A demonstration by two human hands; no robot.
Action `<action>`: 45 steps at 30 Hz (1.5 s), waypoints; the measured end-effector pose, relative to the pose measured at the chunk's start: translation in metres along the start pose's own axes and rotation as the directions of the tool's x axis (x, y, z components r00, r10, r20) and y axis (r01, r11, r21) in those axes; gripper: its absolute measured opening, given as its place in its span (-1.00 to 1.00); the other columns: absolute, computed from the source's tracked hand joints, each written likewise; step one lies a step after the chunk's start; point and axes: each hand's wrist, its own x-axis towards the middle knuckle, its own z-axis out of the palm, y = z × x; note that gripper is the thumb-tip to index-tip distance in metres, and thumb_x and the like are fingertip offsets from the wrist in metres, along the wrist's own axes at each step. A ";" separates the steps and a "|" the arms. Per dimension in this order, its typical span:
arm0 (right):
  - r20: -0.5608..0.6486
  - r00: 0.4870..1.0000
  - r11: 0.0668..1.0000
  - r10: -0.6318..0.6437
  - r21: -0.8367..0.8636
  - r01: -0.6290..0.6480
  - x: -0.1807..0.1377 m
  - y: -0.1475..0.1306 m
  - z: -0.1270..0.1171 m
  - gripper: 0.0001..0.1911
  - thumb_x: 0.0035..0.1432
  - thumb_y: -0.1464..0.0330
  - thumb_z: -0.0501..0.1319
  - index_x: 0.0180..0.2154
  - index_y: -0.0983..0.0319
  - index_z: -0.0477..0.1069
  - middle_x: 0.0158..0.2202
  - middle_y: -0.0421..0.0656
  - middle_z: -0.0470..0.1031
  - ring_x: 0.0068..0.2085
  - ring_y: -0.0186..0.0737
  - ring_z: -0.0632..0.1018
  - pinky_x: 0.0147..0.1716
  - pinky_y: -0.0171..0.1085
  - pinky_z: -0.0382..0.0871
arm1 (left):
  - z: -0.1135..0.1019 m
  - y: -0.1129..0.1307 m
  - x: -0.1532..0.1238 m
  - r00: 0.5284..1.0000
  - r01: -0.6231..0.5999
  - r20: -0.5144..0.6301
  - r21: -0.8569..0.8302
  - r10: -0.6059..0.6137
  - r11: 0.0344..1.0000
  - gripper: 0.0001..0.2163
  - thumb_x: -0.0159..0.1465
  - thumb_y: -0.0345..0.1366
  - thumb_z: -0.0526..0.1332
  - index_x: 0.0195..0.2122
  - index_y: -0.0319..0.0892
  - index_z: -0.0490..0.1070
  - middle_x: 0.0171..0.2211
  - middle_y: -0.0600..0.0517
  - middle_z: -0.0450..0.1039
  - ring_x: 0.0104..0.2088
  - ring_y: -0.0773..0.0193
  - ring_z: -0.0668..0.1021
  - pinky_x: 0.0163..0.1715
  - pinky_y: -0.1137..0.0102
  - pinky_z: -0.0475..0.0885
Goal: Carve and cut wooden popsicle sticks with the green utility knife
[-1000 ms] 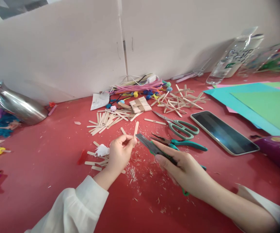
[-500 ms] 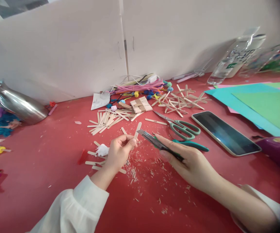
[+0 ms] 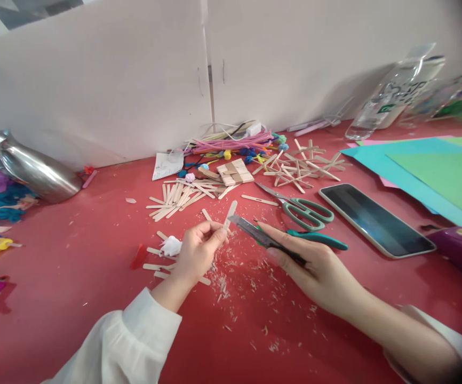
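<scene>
My left hand (image 3: 199,250) pinches a wooden craft stick (image 3: 231,212) between thumb and fingers, with the stick's rounded end pointing up and away. In my right hand (image 3: 315,266) is a utility knife (image 3: 265,238), its blade out and its tip close to the stick's edge; whether they touch I cannot tell. The index finger lies along the knife's top. Wood shavings (image 3: 223,288) are scattered over the red table below both hands. Beside my left wrist lie several craft sticks (image 3: 157,267) and a crumpled white piece (image 3: 170,246).
Scissors (image 3: 307,213) and a teal-handled tool (image 3: 321,240) lie beyond my right hand, near a phone (image 3: 377,220). Behind are piles of craft sticks (image 3: 181,197) and pipe cleaners (image 3: 231,143). A steel jug (image 3: 34,168) is at left, coloured paper (image 3: 435,165) at right.
The whole view has shifted slightly, so everything sits a little further right. Both hands keep their grips, and the knife stays by the stick's edge.
</scene>
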 end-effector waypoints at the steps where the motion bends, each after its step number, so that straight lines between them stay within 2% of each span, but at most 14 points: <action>1: 0.001 1.000 1.000 -0.005 -0.004 0.005 0.000 0.000 0.000 -0.57 0.18 0.37 0.01 0.09 0.28 0.24 -0.13 -0.12 0.52 -0.28 -0.25 0.56 -0.30 -0.28 0.48 | 0.000 -0.001 0.000 1.000 0.000 0.003 -0.002 0.000 1.000 -0.84 0.11 -0.22 0.18 -0.48 -0.21 0.38 -0.58 0.10 0.35 -0.54 0.39 0.36 -0.47 0.47 0.25; 9: 0.017 1.000 1.000 -0.008 -0.013 0.008 0.003 -0.001 -0.001 -0.58 0.17 0.38 0.01 0.08 0.28 0.25 -0.09 -0.10 0.50 -0.14 -0.19 0.53 -0.20 -0.23 0.45 | 0.001 -0.001 -0.001 1.000 -0.002 -0.009 -0.001 0.002 1.000 -0.84 0.12 -0.21 0.19 -0.47 -0.21 0.39 -0.56 0.09 0.37 -0.51 0.39 0.37 -0.45 0.48 0.27; 15: 0.066 0.998 1.000 -0.002 -0.023 0.004 -0.001 0.001 0.000 -0.56 0.18 0.36 0.01 0.10 0.24 0.22 -0.16 -0.14 0.54 -0.26 -0.22 0.57 -0.33 -0.27 0.49 | 0.002 0.001 0.001 0.997 0.007 -0.081 -0.012 -0.008 1.000 -0.84 0.11 -0.23 0.19 -0.50 -0.22 0.39 -0.55 0.09 0.39 -0.51 0.40 0.38 -0.40 0.47 0.30; 20: -0.001 1.000 1.000 -0.019 -0.022 0.019 0.001 0.001 -0.001 -0.57 0.17 0.36 0.01 0.09 0.26 0.24 -0.08 -0.10 0.50 -0.17 -0.18 0.55 -0.28 -0.28 0.47 | 0.001 0.001 0.001 0.996 0.013 -0.085 -0.014 -0.014 1.000 -0.83 0.09 -0.21 0.22 -0.49 -0.22 0.42 -0.56 0.08 0.41 -0.52 0.39 0.37 -0.43 0.47 0.29; 26: 0.026 1.000 0.999 -0.012 -0.038 0.013 0.001 0.001 0.001 -0.57 0.17 0.35 0.01 0.09 0.26 0.25 -0.09 -0.07 0.50 -0.19 -0.17 0.56 -0.25 -0.23 0.46 | 0.002 -0.001 0.000 0.997 -0.003 -0.072 -0.051 -0.001 0.999 -0.89 0.07 -0.28 0.22 -0.45 -0.21 0.45 -0.53 0.07 0.43 -0.51 0.39 0.40 -0.44 0.48 0.30; 29: 0.008 1.000 0.998 -0.016 -0.062 0.016 0.000 0.001 0.002 -0.57 0.17 0.36 0.01 0.08 0.26 0.26 -0.10 -0.06 0.50 -0.20 -0.17 0.56 -0.28 -0.25 0.47 | 0.002 -0.004 0.000 0.998 -0.036 -0.058 0.014 0.037 0.999 -0.90 0.08 -0.28 0.22 -0.43 -0.19 0.45 -0.51 0.09 0.42 -0.50 0.41 0.40 -0.43 0.50 0.30; 33: -0.021 0.999 0.994 -0.046 -0.103 0.044 0.000 -0.001 0.000 -0.58 0.16 0.37 0.01 0.06 0.27 0.28 -0.14 -0.06 0.53 -0.31 -0.21 0.58 -0.37 -0.29 0.47 | 0.001 -0.003 0.000 0.997 -0.070 -0.033 0.101 0.074 0.992 -0.87 0.11 -0.25 0.20 -0.40 -0.20 0.43 -0.53 0.09 0.40 -0.51 0.39 0.39 -0.46 0.49 0.31; 39: -0.083 0.987 0.968 -0.135 -0.225 0.114 -0.003 -0.004 0.003 -0.60 0.15 0.42 -0.01 0.03 0.30 0.32 -0.35 -0.08 0.56 -0.55 -0.32 0.53 -0.59 -0.38 0.41 | 0.003 -0.001 -0.003 0.985 -0.149 -0.047 0.235 0.164 0.961 -0.90 0.13 -0.30 0.18 -0.44 -0.20 0.40 -0.53 0.08 0.40 -0.51 0.36 0.42 -0.46 0.48 0.34; 42: -0.088 0.983 0.950 -0.163 -0.284 0.132 -0.006 -0.004 0.009 -0.58 0.15 0.44 -0.03 0.04 0.32 0.31 -0.40 -0.07 0.54 -0.53 -0.27 0.54 -0.61 -0.36 0.39 | 0.004 -0.002 -0.003 0.963 -0.234 -0.047 0.336 0.265 0.912 -0.91 0.14 -0.35 0.16 -0.48 -0.20 0.39 -0.53 0.09 0.36 -0.51 0.37 0.41 -0.47 0.49 0.33; 45: -0.059 0.994 0.975 -0.093 -0.206 0.079 -0.010 -0.004 0.012 -0.55 0.15 0.42 -0.05 0.07 0.35 0.27 -0.36 -0.04 0.53 -0.49 -0.24 0.54 -0.55 -0.31 0.40 | 0.005 -0.005 -0.003 0.945 -0.281 -0.035 0.417 0.325 0.864 -0.90 0.15 -0.36 0.15 -0.49 -0.20 0.39 -0.54 0.09 0.33 -0.52 0.38 0.40 -0.48 0.50 0.31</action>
